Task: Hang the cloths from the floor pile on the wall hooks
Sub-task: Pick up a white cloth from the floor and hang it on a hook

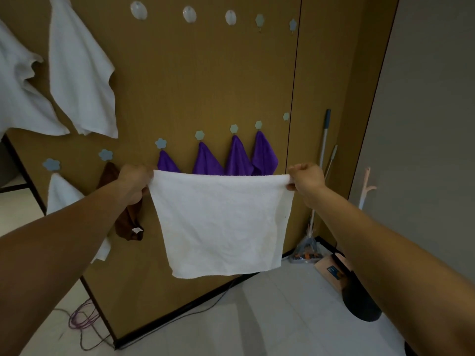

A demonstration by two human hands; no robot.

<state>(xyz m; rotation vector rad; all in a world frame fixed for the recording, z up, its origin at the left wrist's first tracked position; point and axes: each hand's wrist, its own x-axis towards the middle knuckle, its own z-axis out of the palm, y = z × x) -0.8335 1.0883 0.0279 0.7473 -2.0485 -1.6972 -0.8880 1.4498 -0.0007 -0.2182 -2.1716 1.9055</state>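
Forearms out, left hand [135,179] and right hand [305,179] each pinch a top corner of the square white terry cloth [221,222], spread before the brown wall panel [205,86]; best bunch one corner for that free pale-blue hexagonal hook [286,116].

Both arms reach forward, left hand [135,179] and right hand [305,179] pinching, fingers curled.

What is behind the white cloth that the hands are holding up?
Four purple cloths hang from wall hooks behind the white cloth; only their tops show above its edge. Their lower parts and the wall there are covered. A brown cloth shows behind the left hand.
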